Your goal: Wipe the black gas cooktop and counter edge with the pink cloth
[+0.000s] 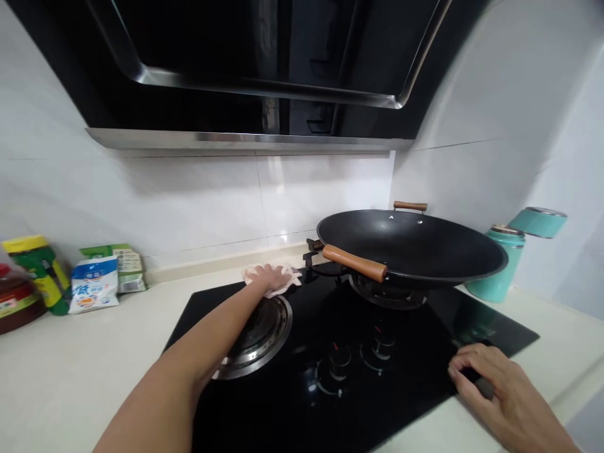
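A pale, crumpled cloth (286,284) lies under my left hand (265,277), which presses it down at the back edge of the black glass cooktop (292,402). My left forearm crosses over the bare left burner (271,330). My right hand (495,384) rests at the cooktop's right front edge, its fingers curled. A dark, rounded bit (484,387) shows between thumb and fingers; what it is I cannot make out. A large black wok (410,245) with wooden handles (356,262) sits on the right burner.
Two control knobs (338,362) stand on the cooktop's front half. A dark range hood (245,116) hangs overhead. Seasoning packets (94,286) and bottles (40,274) line the left counter. Behind the wok stands a turquoise canister (500,270) with its lid (538,222) tipped open.
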`<state>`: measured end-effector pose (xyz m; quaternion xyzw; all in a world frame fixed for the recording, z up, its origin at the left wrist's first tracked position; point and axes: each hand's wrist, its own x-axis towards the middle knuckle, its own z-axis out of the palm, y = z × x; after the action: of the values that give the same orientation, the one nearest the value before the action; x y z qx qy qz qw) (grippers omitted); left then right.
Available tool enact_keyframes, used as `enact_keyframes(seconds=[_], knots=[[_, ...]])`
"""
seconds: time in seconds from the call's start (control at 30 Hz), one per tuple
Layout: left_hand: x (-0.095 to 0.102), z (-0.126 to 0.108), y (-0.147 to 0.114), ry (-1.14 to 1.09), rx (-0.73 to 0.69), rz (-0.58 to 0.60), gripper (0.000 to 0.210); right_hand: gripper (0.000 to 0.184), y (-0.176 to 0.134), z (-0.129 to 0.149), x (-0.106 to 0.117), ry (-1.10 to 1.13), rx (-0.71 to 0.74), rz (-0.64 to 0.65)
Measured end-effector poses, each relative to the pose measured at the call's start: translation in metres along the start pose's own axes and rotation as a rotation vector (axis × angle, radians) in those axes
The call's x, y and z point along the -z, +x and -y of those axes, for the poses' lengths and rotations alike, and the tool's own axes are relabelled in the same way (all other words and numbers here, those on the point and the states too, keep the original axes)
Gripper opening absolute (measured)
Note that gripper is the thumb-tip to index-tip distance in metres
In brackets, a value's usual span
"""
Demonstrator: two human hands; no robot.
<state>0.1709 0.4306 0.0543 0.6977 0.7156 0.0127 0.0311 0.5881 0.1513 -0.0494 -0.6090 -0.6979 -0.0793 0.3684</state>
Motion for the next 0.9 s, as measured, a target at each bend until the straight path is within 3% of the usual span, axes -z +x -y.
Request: enact_keyframes(seconds=[0.17, 0.43, 0.9], knots=[[-0.011, -0.045, -0.018, 0.002, -0.083, -0.001, 0.08, 0.029, 0.001, 0.007, 0.005, 0.009, -0.007, 0.018], [-0.02, -0.068, -0.073, -0.022, -0.185, 0.014, 0.082, 0.026, 0.001, 0.009, 0.005, 0.017, -0.004, -0.001], [-0.03, -0.052, -0.19, -0.055, -0.383, -0.034, 0.064, 0.031, 0.001, 0.003, 0.0, -0.03, -0.027, -0.04]])
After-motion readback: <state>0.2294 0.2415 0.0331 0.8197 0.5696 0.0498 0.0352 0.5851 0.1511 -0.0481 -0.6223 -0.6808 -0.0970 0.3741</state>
